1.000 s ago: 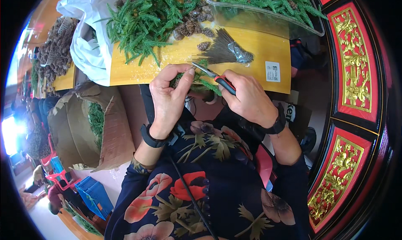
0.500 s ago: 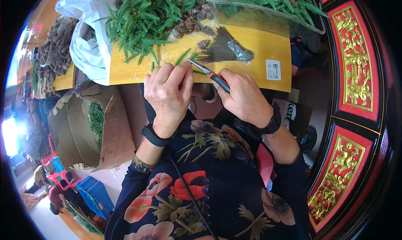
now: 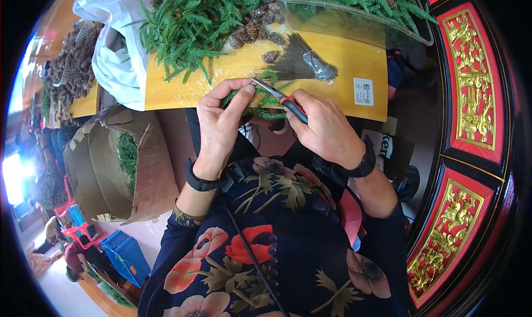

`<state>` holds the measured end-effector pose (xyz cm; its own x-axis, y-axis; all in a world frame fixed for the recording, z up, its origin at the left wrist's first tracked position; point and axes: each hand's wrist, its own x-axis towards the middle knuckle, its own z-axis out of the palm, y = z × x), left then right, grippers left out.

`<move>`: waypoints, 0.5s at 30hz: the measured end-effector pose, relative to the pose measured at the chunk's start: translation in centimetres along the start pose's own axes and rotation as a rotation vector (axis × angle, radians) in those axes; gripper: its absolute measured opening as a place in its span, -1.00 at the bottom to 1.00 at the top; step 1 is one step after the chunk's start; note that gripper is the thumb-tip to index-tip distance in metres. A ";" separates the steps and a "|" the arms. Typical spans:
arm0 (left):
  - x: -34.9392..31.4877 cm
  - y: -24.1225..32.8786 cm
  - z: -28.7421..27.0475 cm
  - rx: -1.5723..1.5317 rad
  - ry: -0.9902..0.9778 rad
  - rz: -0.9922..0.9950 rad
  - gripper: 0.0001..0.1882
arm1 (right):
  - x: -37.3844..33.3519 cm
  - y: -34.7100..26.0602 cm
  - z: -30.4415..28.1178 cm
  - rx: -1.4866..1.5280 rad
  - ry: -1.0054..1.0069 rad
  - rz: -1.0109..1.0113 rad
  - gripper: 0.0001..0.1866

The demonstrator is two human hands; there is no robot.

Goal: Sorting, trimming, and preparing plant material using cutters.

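Between thumb and forefinger, my left hand [image 3: 220, 117] pinches a green artificial pine sprig [image 3: 262, 111] at the table's near edge. My right hand [image 3: 328, 130] is wrapped round the dark, red-trimmed handle of a pair of pliers [image 3: 292, 105]. The metal tips of the pliers reach to my left fingertips, at the top of the sprig. Whether the jaws grip anything is too small to tell. Just beyond my hands lies a bundle of thin dark wires [image 3: 299, 59], tied with clear wrap at its right end.
On the yellow tabletop [image 3: 172, 95] lie a heap of green sprigs [image 3: 183, 32], several pine cones [image 3: 254, 31] and a white plastic bag [image 3: 113, 68]. A clear bin [image 3: 354, 19] of sprigs stands far right. Below left is an open cardboard box [image 3: 105, 173]; carved red-and-gold panels [image 3: 476, 79] line the right.
My left hand has turned, its thumb now showing and more of the sprig hanging below the fingers. The pliers have shifted slightly, their tips still by the left fingers.
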<state>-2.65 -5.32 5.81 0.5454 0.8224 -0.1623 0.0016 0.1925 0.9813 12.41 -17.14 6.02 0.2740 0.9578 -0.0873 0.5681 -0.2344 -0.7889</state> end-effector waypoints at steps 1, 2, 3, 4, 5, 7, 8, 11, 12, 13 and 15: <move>0.0 0.0 0.0 0.000 0.000 -0.001 -0.85 | 0.0 -0.1 0.0 -0.010 0.002 -0.004 -0.83; 0.0 0.0 0.0 0.010 0.001 -0.003 -0.85 | 0.0 -0.1 0.0 -0.009 0.001 -0.004 -0.83; 0.0 0.0 0.0 0.019 0.002 -0.005 -0.86 | 0.0 0.0 0.1 -0.016 0.020 -0.019 -0.83; 0.0 0.0 0.0 0.029 0.003 -0.007 -0.86 | 0.0 0.0 0.1 -0.023 0.039 -0.034 -0.84; 0.0 0.0 -0.1 0.029 0.003 -0.008 -0.86 | 0.0 0.0 0.2 -0.030 0.058 -0.049 -0.84; 0.1 -0.2 -0.3 0.043 0.001 -0.006 -0.85 | 0.1 -0.1 0.2 -0.049 0.044 -0.037 -0.84; 0.2 -0.3 -0.4 0.050 0.000 -0.004 -0.85 | 0.1 -0.1 0.1 -0.068 0.031 -0.026 -0.85; 0.3 0.0 -0.4 -0.013 -0.018 -0.059 -0.83 | 0.5 0.0 0.3 -0.112 0.046 -0.032 -0.85; 0.3 0.1 -0.4 -0.045 -0.027 -0.086 -0.82 | 0.6 0.2 0.4 -0.139 0.075 -0.050 -0.85; 0.4 0.1 -0.4 -0.044 -0.026 -0.086 -0.82 | 0.8 0.4 0.6 -0.165 0.104 -0.068 -0.85; 0.7 0.2 -0.6 -0.076 -0.038 -0.187 -0.80 | 1.4 0.7 1.3 -0.294 0.160 -0.072 -0.84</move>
<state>-2.75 -4.37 5.79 0.5728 0.7480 -0.3354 0.0437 0.3807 0.9237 12.22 -15.80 4.57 0.3299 0.9408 0.0773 0.7833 -0.2271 -0.5787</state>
